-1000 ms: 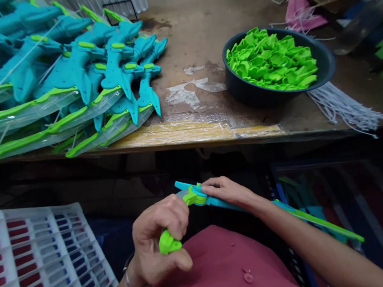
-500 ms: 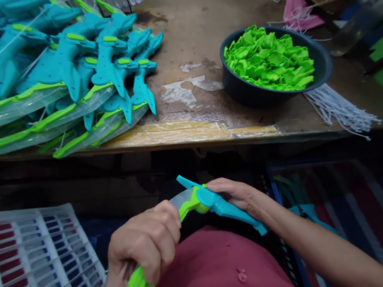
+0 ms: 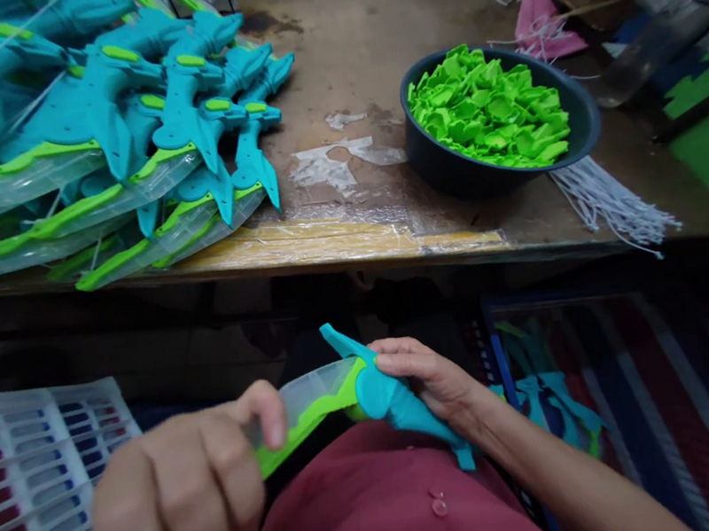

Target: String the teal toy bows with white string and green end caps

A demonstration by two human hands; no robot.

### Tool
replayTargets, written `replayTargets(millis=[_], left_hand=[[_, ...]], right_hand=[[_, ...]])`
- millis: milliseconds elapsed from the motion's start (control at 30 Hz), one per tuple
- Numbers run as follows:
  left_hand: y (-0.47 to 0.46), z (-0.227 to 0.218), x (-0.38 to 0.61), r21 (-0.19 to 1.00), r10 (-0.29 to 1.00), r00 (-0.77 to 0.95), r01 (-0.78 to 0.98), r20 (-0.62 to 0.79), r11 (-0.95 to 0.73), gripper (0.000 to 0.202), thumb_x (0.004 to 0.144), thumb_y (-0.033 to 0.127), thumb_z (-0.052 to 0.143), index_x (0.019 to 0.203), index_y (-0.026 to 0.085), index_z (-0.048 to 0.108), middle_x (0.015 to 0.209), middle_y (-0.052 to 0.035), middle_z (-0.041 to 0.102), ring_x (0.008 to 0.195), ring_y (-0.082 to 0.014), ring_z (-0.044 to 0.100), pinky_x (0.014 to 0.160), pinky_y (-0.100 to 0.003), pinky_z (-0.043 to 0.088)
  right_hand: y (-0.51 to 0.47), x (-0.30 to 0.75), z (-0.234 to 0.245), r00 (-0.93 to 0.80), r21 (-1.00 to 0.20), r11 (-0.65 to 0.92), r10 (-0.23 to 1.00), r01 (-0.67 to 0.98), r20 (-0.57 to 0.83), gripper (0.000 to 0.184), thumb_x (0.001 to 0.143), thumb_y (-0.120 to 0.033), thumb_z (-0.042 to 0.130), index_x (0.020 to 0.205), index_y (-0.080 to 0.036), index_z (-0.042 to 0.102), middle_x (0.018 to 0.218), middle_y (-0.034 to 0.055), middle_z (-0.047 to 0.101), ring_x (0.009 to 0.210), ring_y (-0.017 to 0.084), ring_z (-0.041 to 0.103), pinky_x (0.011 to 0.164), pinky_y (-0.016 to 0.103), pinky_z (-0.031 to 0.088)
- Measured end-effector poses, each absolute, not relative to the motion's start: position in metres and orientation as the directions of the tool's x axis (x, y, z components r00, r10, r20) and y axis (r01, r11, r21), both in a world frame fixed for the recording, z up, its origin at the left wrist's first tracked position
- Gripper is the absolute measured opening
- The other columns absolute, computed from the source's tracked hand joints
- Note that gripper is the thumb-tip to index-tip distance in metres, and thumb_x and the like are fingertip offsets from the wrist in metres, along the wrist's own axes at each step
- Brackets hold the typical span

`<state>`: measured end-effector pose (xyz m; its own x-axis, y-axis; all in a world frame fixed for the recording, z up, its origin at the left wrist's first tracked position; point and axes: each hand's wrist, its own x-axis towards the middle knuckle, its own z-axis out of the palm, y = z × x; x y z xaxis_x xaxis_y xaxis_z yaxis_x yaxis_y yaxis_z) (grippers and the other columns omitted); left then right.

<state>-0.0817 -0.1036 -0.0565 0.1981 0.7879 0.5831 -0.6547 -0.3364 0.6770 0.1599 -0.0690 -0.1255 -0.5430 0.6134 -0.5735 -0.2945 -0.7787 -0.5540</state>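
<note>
I hold a toy sword across my lap, teal at the handle and translucent with a green edge along the blade. My right hand grips the teal handle near the guard. My left hand is closed round the blade, close to the camera, with the green tip poking out below my fist at the frame's bottom edge. A large pile of finished teal and green swords lies on the wooden table at the upper left.
A dark bowl full of small green plastic parts stands on the table's right, with a bundle of white ties by it. A white slatted crate sits at lower left. More teal parts lie in a bin at my right.
My left hand has slid down and left along the blade towards the camera. The right hand has turned the sword so the handle points down to the right.
</note>
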Motion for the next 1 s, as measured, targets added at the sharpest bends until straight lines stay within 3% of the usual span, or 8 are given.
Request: replayTargets(millis=[67, 133, 233, 333, 467, 700, 867, 1000], left_hand=[[-0.087, -0.064, -0.085, 0.549, 0.770, 0.084, -0.750, 0.632, -0.369, 0.032, 0.092, 0.026, 0.073, 0.066, 0.023, 0.055, 0.041, 0.0156, 0.043, 0.041, -0.0054, 0.048, 0.092, -0.030, 0.049], [-0.075, -0.072, -0.085, 0.532, 0.801, 0.029, -0.761, 0.598, -0.370, 0.037, 0.082, 0.041, 0.084, 0.070, 0.022, 0.054, 0.044, 0.0152, 0.044, 0.041, -0.0053, 0.045, 0.089, -0.030, 0.052], [-0.071, -0.082, -0.078, 0.698, 0.864, 0.064, -0.620, 0.500, -0.358, 0.064, 0.065, 0.084, 0.073, 0.071, 0.022, 0.056, 0.056, 0.0059, 0.054, 0.053, -0.0123, 0.053, 0.089, -0.041, 0.054], [-0.076, -0.085, -0.067, 0.800, 0.916, 0.051, -0.507, 0.399, -0.320, 0.078, 0.061, 0.100, 0.052, 0.065, 0.022, 0.055, 0.056, 0.0005, 0.049, 0.059, -0.0179, 0.050, 0.081, -0.046, 0.053], [-0.077, -0.079, -0.059, 0.793, 0.949, -0.028, -0.542, 0.315, -0.280, 0.079, 0.061, 0.101, 0.048, 0.060, 0.022, 0.048, 0.053, 0.0023, 0.036, 0.055, -0.0159, 0.040, 0.069, -0.038, 0.049], [-0.076, -0.079, -0.056, 0.800, 0.964, -0.041, -0.549, 0.264, -0.243, 0.080, 0.058, 0.101, 0.051, 0.060, 0.021, 0.047, 0.053, 0.0024, 0.036, 0.055, -0.0161, 0.038, 0.059, -0.032, 0.038], [-0.080, -0.086, -0.042, 0.766, 0.961, -0.009, -0.602, 0.276, -0.225, 0.077, 0.064, 0.097, 0.053, 0.064, 0.020, 0.051, 0.057, 0.0016, 0.042, 0.059, -0.0160, 0.042, 0.062, -0.032, 0.037], [-0.086, -0.089, -0.033, 0.750, 0.960, 0.027, -0.631, 0.278, -0.199, 0.072, 0.067, 0.092, 0.060, 0.068, 0.020, 0.054, 0.060, 0.0007, 0.046, 0.062, -0.0172, 0.044, 0.064, -0.033, 0.037]], right_hand=[[-0.078, 0.152, -0.125, -0.502, -0.531, -0.762, 0.645, -0.370, -0.576, 0.033, 0.064, -0.039, 0.090, 0.078, -0.016, 0.071, 0.068, -0.0014, 0.062, 0.060, 0.009, 0.053, 0.059, 0.021, 0.044], [-0.084, 0.146, -0.124, -0.457, -0.515, -0.748, 0.664, -0.418, -0.592, 0.033, 0.064, -0.038, 0.090, 0.072, -0.016, 0.067, 0.065, -0.0021, 0.058, 0.058, 0.009, 0.050, 0.058, 0.021, 0.043], [-0.088, 0.144, -0.122, -0.438, -0.539, -0.736, 0.677, -0.410, -0.591, 0.035, 0.067, -0.040, 0.089, 0.068, -0.016, 0.065, 0.064, -0.0017, 0.057, 0.058, 0.009, 0.049, 0.058, 0.022, 0.043], [-0.088, 0.145, -0.123, -0.442, -0.604, -0.721, 0.689, -0.339, -0.575, 0.039, 0.073, -0.050, 0.084, 0.071, -0.015, 0.067, 0.065, -0.0001, 0.060, 0.059, 0.010, 0.050, 0.058, 0.023, 0.043], [-0.077, 0.158, -0.131, -0.269, -0.769, -0.632, 0.760, -0.098, -0.591, 0.047, 0.078, -0.060, 0.074, 0.089, -0.014, 0.074, 0.075, 0.0029, 0.066, 0.061, 0.011, 0.052, 0.054, 0.023, 0.038], [-0.063, 0.191, -0.108, -0.105, -0.907, -0.398, 0.905, 0.140, -0.413, 0.044, 0.083, -0.043, 0.070, 0.118, -0.017, 0.066, 0.081, 0.0032, 0.072, 0.070, 0.014, 0.060, 0.061, 0.024, 0.042], [-0.066, 0.181, -0.070, -0.272, -0.938, -0.293, 0.902, 0.184, -0.335, 0.021, 0.089, -0.038, 0.067, 0.093, -0.018, 0.071, 0.081, 0.0043, 0.074, 0.070, 0.013, 0.060, 0.065, 0.025, 0.046], [-0.071, 0.160, -0.037, -0.379, -0.961, -0.085, 0.907, 0.264, -0.184, 0.019, 0.093, -0.032, 0.063, 0.081, -0.020, 0.071, 0.078, 0.0009, 0.066, 0.067, 0.012, 0.055, 0.059, 0.024, 0.044]])
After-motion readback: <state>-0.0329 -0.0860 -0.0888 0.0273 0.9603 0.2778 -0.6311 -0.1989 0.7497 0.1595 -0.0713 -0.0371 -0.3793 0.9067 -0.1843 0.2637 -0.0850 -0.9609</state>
